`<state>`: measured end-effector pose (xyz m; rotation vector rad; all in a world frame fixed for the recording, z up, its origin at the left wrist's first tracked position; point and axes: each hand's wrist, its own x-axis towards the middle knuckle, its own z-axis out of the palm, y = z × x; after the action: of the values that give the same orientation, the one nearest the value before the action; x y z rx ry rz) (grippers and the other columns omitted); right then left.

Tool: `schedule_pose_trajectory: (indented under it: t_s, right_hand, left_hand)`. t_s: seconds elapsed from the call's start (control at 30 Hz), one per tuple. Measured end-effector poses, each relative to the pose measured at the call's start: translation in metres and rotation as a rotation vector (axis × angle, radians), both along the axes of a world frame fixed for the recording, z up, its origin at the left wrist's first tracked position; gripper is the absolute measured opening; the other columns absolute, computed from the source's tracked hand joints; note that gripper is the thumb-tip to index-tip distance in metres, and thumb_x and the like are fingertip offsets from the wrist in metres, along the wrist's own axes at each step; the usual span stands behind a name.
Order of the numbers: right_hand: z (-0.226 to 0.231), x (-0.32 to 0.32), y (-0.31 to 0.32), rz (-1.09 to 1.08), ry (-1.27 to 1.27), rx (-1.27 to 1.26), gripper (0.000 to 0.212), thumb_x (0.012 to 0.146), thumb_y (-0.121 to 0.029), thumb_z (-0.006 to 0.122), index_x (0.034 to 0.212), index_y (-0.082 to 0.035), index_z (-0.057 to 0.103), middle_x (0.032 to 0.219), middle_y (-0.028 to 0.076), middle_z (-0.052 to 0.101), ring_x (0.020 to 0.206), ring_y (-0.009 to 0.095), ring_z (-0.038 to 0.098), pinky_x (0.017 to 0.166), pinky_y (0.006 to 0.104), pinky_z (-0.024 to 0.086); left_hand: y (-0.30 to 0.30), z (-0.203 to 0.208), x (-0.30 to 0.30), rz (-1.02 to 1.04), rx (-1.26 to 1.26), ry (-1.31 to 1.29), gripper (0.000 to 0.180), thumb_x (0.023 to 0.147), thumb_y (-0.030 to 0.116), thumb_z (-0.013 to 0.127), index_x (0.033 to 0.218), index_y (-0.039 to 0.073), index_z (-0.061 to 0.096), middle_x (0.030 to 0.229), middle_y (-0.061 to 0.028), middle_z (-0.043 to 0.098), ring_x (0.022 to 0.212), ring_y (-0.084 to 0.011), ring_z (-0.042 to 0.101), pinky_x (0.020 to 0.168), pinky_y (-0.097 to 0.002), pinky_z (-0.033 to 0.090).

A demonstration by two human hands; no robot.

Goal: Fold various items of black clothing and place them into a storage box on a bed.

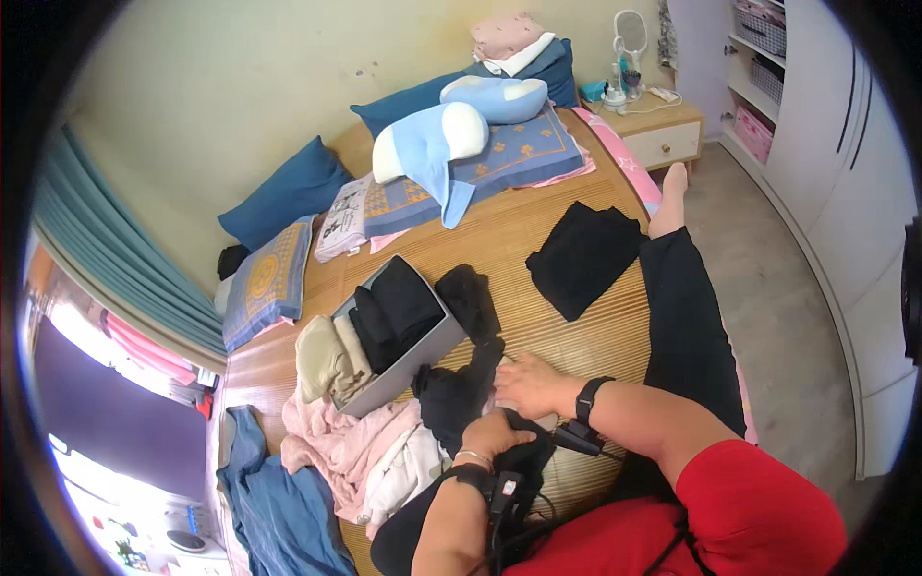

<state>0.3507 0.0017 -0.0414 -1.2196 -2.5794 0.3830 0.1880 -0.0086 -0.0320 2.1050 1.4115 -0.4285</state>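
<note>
In front of me, my left hand (495, 434) is closed with its fingers bent over dark cloth. Just above it, my right hand (531, 384) lies palm down, fingers spread, at the edge of a crumpled black garment (447, 398). That garment stretches away toward a dark, thin-looking cloth piece (468, 298). A pale patch shows below the right hand; I cannot make out what it is. To the left stands a grey storage box (408, 370) holding folded black clothes (394, 312) and rolled beige clothes (331, 355).
A folded black garment (586, 257) lies on the mat (519, 230) near my outstretched leg (682, 326). Pink clothing (336, 437) and blue jeans (274, 499) are piled at left. Pillows (432, 144) line the wall. A nightstand (663, 134) and a white wardrobe (816, 144) stand at right.
</note>
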Motion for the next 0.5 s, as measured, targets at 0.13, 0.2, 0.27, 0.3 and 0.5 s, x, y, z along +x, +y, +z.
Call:
schedule_pose_trajectory:
  t_s: [0.13,0.2,0.27,0.3,0.5]
  right_hand:
    - [0.021,0.019,-0.022,0.030,-0.353,-0.055,0.044,0.053,-0.046,0.068,0.078,-0.010,0.069,0.088,0.009,0.065,0.105,0.025,0.051,0.102,0.0531,0.020]
    - [0.030,0.021,-0.039,0.102,-0.503,-0.320,0.050,0.058,-0.053,0.067,0.085,-0.011,0.070,0.087,0.007,0.066,0.094,0.025,0.056,0.102,0.0500,0.018]
    - [0.026,0.021,-0.043,0.111,-0.534,-0.468,0.052,0.058,-0.055,0.067,0.086,-0.011,0.070,0.087,0.007,0.066,0.090,0.025,0.057,0.100,0.0482,0.022]
    - [0.024,0.020,-0.039,0.113,-0.537,-0.499,0.052,0.059,-0.056,0.067,0.085,-0.011,0.070,0.086,0.007,0.066,0.088,0.024,0.058,0.095,0.0453,0.027]
    - [-0.024,0.024,0.008,0.158,-0.291,-0.698,0.045,0.068,-0.051,0.064,0.076,-0.007,0.069,0.069,0.006,0.063,0.064,0.022,0.057,0.060,0.0348,0.041]
  left_hand:
    - [-0.038,0.023,0.025,-0.198,-0.076,0.083,0.067,0.061,0.048,0.073,0.107,0.003,0.054,0.100,-0.0184,0.062,0.096,-0.0319,0.059,0.080,-0.0393,0.047]
    - [-0.060,0.019,0.025,-0.300,-0.113,0.049,0.068,0.063,0.045,0.073,0.112,0.003,0.051,0.099,-0.0192,0.062,0.094,-0.0332,0.059,0.079,-0.0398,0.047]
    - [-0.067,0.011,0.023,-0.345,-0.148,0.027,0.072,0.065,0.043,0.072,0.118,0.001,0.045,0.098,-0.0203,0.062,0.093,-0.0351,0.059,0.078,-0.0405,0.047]
    - [-0.064,0.008,0.021,-0.341,-0.152,0.019,0.072,0.065,0.043,0.072,0.118,0.001,0.045,0.098,-0.0203,0.062,0.093,-0.0351,0.059,0.078,-0.0405,0.047]
    - [-0.042,0.026,0.007,-0.355,-0.105,-0.032,0.052,0.075,0.038,0.064,0.114,0.005,0.053,0.098,-0.0196,0.061,0.091,-0.0344,0.059,0.076,-0.0421,0.047]
